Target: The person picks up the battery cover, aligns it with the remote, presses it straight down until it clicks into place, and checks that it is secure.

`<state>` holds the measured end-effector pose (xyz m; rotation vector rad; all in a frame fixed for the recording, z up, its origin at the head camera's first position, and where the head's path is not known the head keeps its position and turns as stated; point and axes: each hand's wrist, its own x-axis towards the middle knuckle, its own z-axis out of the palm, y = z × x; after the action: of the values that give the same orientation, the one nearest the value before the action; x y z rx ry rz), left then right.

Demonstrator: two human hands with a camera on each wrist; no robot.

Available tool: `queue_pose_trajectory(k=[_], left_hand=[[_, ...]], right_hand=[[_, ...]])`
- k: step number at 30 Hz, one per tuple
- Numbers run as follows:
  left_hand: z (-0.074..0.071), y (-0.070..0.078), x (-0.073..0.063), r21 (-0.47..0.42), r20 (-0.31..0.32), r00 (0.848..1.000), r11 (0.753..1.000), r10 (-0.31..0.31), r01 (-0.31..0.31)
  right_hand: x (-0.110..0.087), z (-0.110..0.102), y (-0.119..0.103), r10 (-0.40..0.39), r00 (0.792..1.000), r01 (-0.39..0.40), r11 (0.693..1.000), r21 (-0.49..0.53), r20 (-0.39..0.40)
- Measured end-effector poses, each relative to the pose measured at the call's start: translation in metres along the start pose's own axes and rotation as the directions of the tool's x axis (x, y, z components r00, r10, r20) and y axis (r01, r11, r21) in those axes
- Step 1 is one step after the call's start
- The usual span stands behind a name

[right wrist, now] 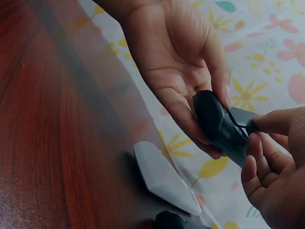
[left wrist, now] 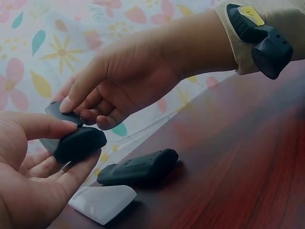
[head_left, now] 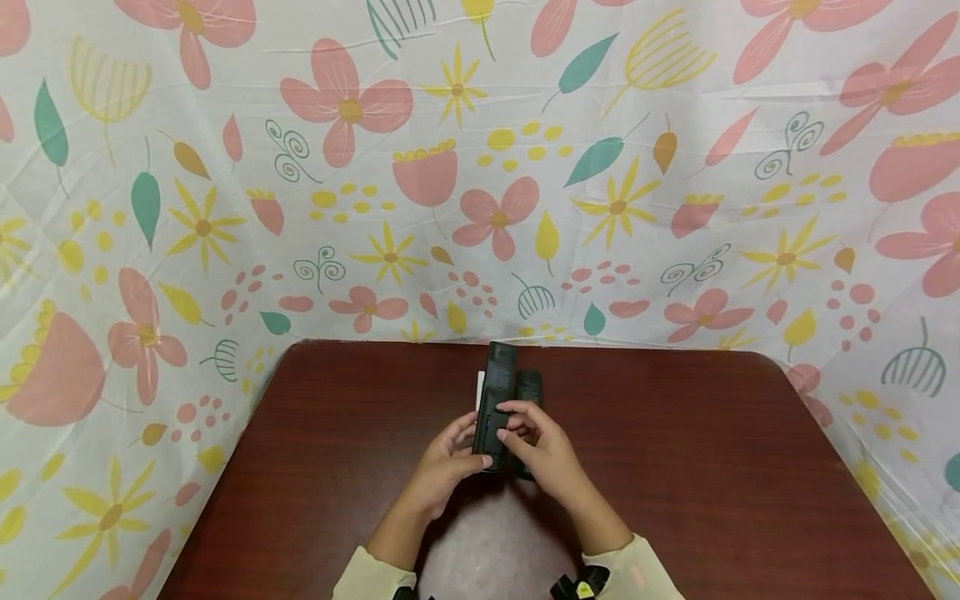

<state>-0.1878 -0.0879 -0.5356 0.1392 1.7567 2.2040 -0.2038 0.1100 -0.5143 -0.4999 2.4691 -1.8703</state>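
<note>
My left hand (head_left: 442, 471) grips a black remote control (head_left: 501, 367) above the table, its thumb on one side and fingers beneath. With thumb and fingers my right hand (head_left: 551, 458) pinches a small dark battery cover (left wrist: 62, 113) at the remote's back. In the right wrist view the cover (right wrist: 244, 116) stands tilted up from the remote (right wrist: 212, 117). Beneath the hands lie a second black remote (left wrist: 138, 168) and a white, wedge-ended remote-like piece (left wrist: 102, 204), side by side.
The dark red wooden table (head_left: 675, 450) has rounded far corners. Behind it and at the sides hangs a white cloth (head_left: 480, 167) printed with flowers and leaves. A black wrist device (left wrist: 271, 52) is strapped at the right sleeve.
</note>
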Motion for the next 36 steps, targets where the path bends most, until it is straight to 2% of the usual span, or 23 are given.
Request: queue_pose_trajectory(k=[20, 36], left_hand=[[0.0011, -0.0026, -0.0003, -0.018, 0.004, 1.000, 1.000, -0.014, 0.015], [0.0010, -0.0025, -0.0012, 0.000, 0.004, 1.000, 1.000, -0.023, 0.023]], right_hand=[[-0.0035, 0.0037, 0.0034, -0.003, 1.000, 0.004, 1.000, -0.031, 0.018], [-0.0025, 0.0025, 0.0075, -0.048, 0.999, 0.048, 0.998, -0.052, 0.013]])
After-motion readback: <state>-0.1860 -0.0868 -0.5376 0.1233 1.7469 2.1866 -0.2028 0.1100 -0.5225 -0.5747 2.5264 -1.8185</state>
